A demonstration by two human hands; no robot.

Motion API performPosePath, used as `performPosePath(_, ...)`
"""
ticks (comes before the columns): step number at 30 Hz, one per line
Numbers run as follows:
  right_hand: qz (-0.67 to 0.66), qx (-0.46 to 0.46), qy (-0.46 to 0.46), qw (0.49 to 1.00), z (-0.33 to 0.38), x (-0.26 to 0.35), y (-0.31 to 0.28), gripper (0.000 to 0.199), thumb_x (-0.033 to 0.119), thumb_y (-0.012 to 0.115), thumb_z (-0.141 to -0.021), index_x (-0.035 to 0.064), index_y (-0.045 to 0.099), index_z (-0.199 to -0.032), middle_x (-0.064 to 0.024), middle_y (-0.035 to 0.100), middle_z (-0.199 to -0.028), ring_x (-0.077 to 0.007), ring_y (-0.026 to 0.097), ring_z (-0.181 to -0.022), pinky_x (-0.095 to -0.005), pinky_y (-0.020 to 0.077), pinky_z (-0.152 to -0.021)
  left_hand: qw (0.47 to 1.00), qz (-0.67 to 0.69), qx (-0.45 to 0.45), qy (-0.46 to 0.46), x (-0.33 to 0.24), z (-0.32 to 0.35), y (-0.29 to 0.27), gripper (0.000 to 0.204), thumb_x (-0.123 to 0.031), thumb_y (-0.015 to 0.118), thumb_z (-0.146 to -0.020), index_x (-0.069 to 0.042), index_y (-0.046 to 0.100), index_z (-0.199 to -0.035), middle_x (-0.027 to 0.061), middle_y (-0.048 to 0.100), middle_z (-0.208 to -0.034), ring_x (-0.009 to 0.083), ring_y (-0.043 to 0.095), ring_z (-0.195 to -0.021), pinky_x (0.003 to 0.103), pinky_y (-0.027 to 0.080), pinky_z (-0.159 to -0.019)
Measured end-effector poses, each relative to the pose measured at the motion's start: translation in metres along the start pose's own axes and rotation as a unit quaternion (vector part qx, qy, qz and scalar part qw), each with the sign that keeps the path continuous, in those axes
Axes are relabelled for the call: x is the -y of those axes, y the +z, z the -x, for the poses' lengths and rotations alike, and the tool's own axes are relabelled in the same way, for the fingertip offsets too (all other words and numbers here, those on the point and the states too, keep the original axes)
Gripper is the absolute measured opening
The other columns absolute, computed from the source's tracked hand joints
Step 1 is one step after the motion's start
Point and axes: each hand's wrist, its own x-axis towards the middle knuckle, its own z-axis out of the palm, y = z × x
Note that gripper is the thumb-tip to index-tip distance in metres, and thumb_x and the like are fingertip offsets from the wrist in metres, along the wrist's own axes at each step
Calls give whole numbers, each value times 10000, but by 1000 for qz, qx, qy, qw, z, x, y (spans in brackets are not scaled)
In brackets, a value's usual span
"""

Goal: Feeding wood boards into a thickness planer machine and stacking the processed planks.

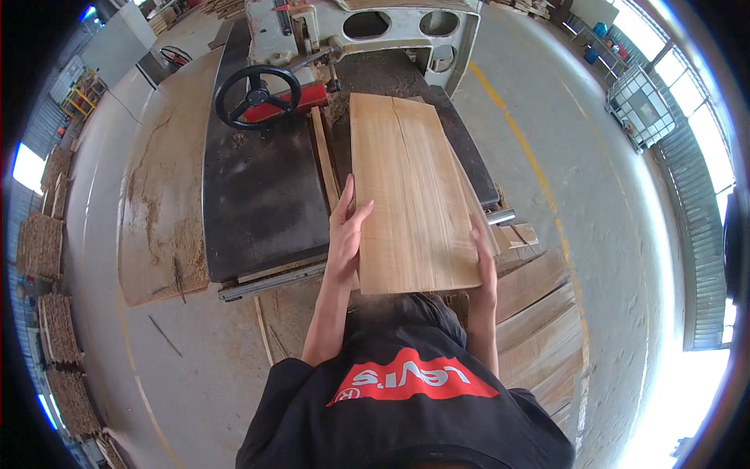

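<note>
A wide wooden board (pixel 414 203), pale brown with a crack running down from its far edge, is held between my two hands. My left hand (pixel 346 233) grips its left edge, thumb lying on the upper face. On the opposite edge, my right hand (pixel 484 254) is closed round the side near the close end. Beneath and beyond the board lies the dark metal table (pixel 266 203) of a woodworking machine. A black handwheel (pixel 257 96) stands on the machine to the left of the board's far end.
A narrow wooden strip (pixel 324 156) lies on the machine table. Planks (pixel 539 328) are stacked on my right. A large sawdust-strewn sheet (pixel 164 195) covers floor to the left. The machine's pale frame (pixel 461 47) rises ahead. Timber stacks (pixel 58 332) line the left wall.
</note>
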Motion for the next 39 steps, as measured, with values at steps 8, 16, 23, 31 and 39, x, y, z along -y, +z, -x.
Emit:
performPosePath(8,-5,181,80,980,65,21,44,686,187,535,-965,-50,350,-1582,-189,427,-1600,-227,462,-1440,-322,348,-1179,990,56,-21,124,-37,59,-19,622,-7,546,-1032,73,281,-1589,156,467,-1583,155,505,-1392,303,397,-1155)
performPosePath(16,34,323,114,939,81,33,123,755,92,549,-936,-60,257,-1615,-183,359,-1648,-211,370,-1496,-321,263,-1214,963,114,-148,195,-53,146,-83,589,-31,504,-1047,-15,329,-1609,138,561,-1500,190,564,-1326,309,435,-1116)
performPosePath(23,369,508,9,778,104,27,209,775,79,604,-931,-16,267,-1623,-266,573,-1456,-253,670,-1206,-327,501,-1008,966,-24,-255,39,12,149,-169,534,-208,484,-1105,2,364,-1581,103,537,-1512,197,574,-1307,341,481,-1065)
performPosePath(31,273,670,-114,681,197,-76,247,814,291,734,-908,7,342,-1563,-337,531,-1411,-462,565,-1283,-499,445,-1103,844,496,202,-42,66,114,-209,509,-369,384,-1123,-41,442,-1508,52,567,-1251,203,588,-1077,378,475,-909)
performPosePath(39,388,726,-227,521,168,-104,187,796,364,730,-908,-6,401,-1531,-259,413,-1570,-437,322,-1503,-533,267,-1229,629,701,337,23,99,87,-197,469,-406,403,-1092,-88,494,-1426,37,537,-1014,182,525,-836,364,392,-775)
